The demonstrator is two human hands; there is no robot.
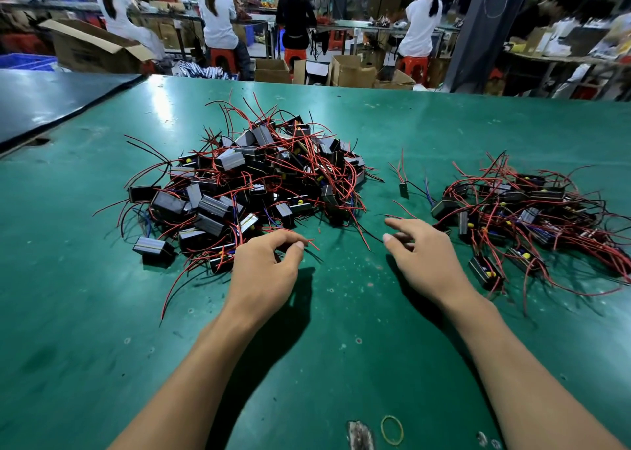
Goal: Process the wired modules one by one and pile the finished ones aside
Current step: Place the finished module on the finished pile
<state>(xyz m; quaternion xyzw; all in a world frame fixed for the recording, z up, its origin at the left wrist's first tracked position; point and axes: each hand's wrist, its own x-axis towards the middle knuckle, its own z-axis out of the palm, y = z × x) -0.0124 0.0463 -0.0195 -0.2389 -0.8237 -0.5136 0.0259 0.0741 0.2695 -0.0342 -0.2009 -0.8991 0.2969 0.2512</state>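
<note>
A big heap of black box modules with red and black wires [252,179] lies on the green table [307,347], left of centre. A flatter pile of modules [522,217] spreads at the right. My left hand [266,268] is at the near edge of the big heap, its fingers curled over wires and a module there; what it holds is hidden. My right hand [423,255] hovers between the two piles with fingers loosely spread, holding nothing. A single small board with wires [404,189] lies between the piles.
A yellow rubber band [391,430] lies near the front edge beside a worn patch [358,434]. A dark table [51,104] adjoins at the left. Seated people, red stools and cardboard boxes [351,72] fill the background beyond the far edge.
</note>
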